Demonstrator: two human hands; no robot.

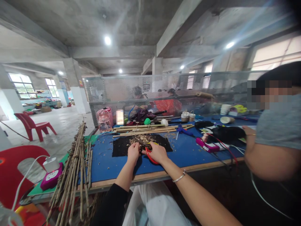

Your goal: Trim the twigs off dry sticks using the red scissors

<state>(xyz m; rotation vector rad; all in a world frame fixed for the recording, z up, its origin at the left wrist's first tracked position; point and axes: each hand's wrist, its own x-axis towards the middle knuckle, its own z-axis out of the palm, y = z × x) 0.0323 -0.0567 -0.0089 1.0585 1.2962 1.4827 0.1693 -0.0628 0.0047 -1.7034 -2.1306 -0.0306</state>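
My right hand [159, 153] is closed round red-handled shears [151, 158], whose lower handle bows out below my fingers. Their dark blades point left, towards my left hand [133, 152]. That hand is closed at the blade end, its fingertips pinched together. Whatever lies between those fingertips is too small and dark to name. Both hands are just over a black cloth [119, 147] on the blue tabletop [101, 166]. Small cut pieces of wood [142, 138] are heaped on the cloth just beyond the blades.
Long thin sticks [73, 163] lie bundled over the table's left end. Pale rods [145, 129] lie behind the cloth. A blue glue gun [185, 131] and a purple power strip [207, 145] are to the right, beside a seated co-worker [277, 135]. A perforated metal screen [113, 91] stands behind.
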